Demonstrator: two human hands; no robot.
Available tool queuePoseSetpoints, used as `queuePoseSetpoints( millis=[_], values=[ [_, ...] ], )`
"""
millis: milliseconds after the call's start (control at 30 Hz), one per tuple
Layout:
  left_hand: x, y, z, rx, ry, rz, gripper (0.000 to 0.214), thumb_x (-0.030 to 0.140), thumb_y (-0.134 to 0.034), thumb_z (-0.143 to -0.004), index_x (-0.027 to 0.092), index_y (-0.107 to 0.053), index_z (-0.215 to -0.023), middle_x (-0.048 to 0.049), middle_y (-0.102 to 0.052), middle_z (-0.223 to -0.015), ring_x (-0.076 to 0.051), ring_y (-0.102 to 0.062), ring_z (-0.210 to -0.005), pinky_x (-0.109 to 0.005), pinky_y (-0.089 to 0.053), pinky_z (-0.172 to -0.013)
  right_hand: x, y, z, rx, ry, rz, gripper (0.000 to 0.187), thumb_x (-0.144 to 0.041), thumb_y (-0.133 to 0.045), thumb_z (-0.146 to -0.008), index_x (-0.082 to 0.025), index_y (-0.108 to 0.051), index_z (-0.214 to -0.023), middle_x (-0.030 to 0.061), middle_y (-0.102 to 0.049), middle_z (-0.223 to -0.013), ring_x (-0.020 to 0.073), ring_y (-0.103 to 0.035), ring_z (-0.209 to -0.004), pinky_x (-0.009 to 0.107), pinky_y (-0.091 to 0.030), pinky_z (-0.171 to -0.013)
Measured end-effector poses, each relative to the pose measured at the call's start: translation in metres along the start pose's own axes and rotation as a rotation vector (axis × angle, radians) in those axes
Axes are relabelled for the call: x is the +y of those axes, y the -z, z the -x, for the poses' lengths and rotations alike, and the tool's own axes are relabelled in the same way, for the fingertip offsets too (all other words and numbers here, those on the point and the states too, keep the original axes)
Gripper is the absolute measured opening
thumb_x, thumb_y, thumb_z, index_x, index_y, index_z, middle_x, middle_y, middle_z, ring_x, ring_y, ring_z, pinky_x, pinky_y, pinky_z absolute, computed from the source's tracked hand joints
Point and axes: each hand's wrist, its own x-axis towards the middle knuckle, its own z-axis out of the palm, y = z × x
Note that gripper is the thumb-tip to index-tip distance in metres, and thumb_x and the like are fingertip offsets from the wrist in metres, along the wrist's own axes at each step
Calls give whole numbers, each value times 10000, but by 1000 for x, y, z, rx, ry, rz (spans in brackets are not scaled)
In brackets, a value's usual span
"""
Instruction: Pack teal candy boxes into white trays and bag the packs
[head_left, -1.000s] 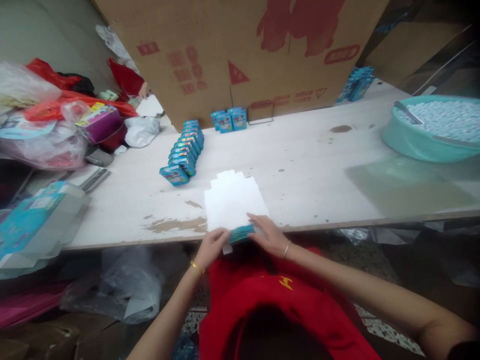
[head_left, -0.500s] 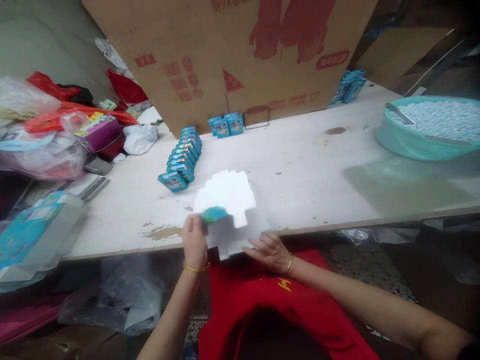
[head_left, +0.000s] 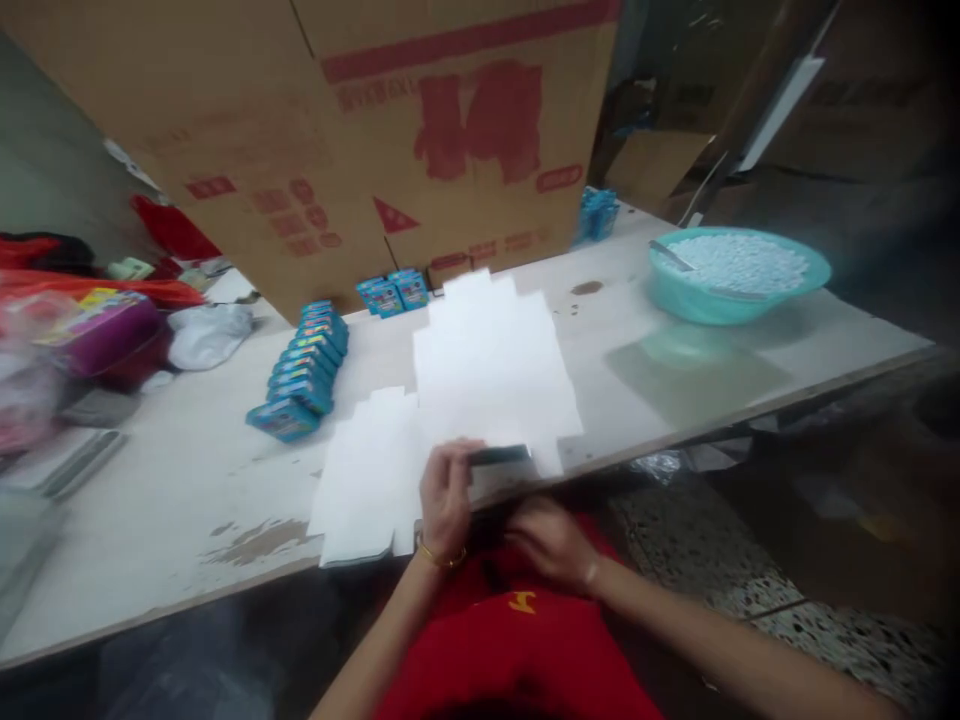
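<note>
My left hand [head_left: 446, 490] is closed on a thin dark flat piece [head_left: 501, 455], seen almost edge-on and blurred. It lies over the near part of a large white die-cut card sheet [head_left: 491, 365] with notched edges. To its left a second white card blank [head_left: 367, 470] rests at the table's front edge. My right hand [head_left: 551, 540] is below that edge, close to the red apron [head_left: 517, 640]. Its fingers are loosely bent and apart, with nothing visible in them. A leaning row of small blue boxes [head_left: 304, 370] stands beyond the left blank.
A big cardboard carton [head_left: 315, 180] stands behind the table [head_left: 172, 500]. More blue boxes [head_left: 394, 292] sit at its foot. At right is a turquoise basin [head_left: 705, 300] full of small pale pieces. Plastic bags [head_left: 210, 335] and a purple container [head_left: 112, 335] crowd the left.
The view has swung right. The white card has separated into two pieces lying side by side. My left hand has moved right with its flat piece; my right hand has drawn back off the card.
</note>
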Motion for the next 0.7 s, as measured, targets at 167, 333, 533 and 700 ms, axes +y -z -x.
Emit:
queuePoseSetpoints(
  millis=[167, 333, 533, 700],
  values=[
    [-45, -21, 31, -609, -60, -197, 272, 344, -402, -929, 198, -624, -984, -65, -691, -1003, -181, -614, -1034, -493, -248, -1121, 64, 56, 95, 339, -350, 310, 360, -234, -495, -883, -201, -474, -1240, 135, -562, -1146, 261, -521, -1029, 432, -444, -840],
    [-40, 4, 23, -886, -371, -682, 862, 530, -684, -679, 158, -359, -1386, -173, -392, -1427, -347, -237, -1372, -605, -115, -1115, 83, 61, 95, 37, -216, 427, 461, -137, -443, -886, -289, -467, -1321, 43, -520, -1334, 227, -500, -1046, 391, -393, -846],
    [-64, 18, 11, -982, -449, -940, 505, 139, -440, -879, 240, -399, -1372, -103, -387, -1447, -257, -285, -1370, -510, -286, -1096, 84, 63, 86, 81, -275, 259, 350, -221, -472, -891, -306, -585, -1210, 10, -545, -1314, 236, -468, -1057, 420, -364, -882],
    [-74, 16, 10, -834, -338, -610, 389, 179, -404, -911, 239, -510, -1281, -65, -505, -1362, -217, -337, -1348, -482, -345, -1085, 80, 63, 82, 234, -368, -85, 244, -270, -444, -912, -241, -659, -1025, 22, -613, -1225, 235, -456, -1018, 447, -399, -885]
  ],
)
